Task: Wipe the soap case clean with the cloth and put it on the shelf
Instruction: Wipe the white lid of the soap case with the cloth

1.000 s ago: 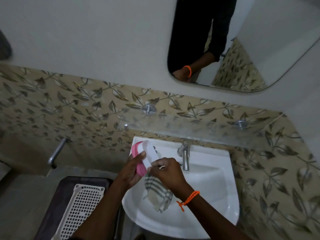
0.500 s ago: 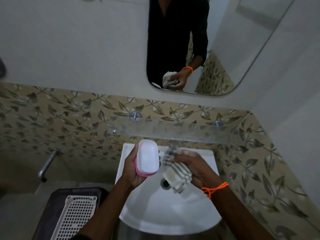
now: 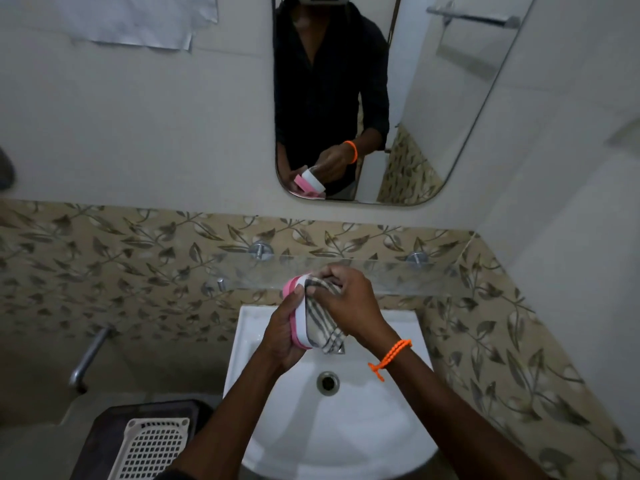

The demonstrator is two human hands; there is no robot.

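Observation:
The soap case (image 3: 298,315), pink below with a white lid, is held on edge above the white sink (image 3: 360,427). My left hand (image 3: 282,336) grips it from the left and underneath. A striped beige cloth (image 3: 323,322) lies over the white lid. My right hand (image 3: 346,299) holds the cloth bunched in its curled fingers and presses it against the case. The glass shelf (image 3: 391,275) runs along the leaf-patterned tiles just behind my hands, with nothing seen on it.
A mirror (image 3: 391,98) above reflects the person, the case and the cloth. The tap is hidden behind my hands. A pipe (image 3: 88,358) juts from the wall at left. A white perforated tray (image 3: 152,445) sits on a dark bin at bottom left.
Both hands rose from over the basin to shelf height. The right hand was apart with the cloth half a second ago and now presses it onto the case lid.

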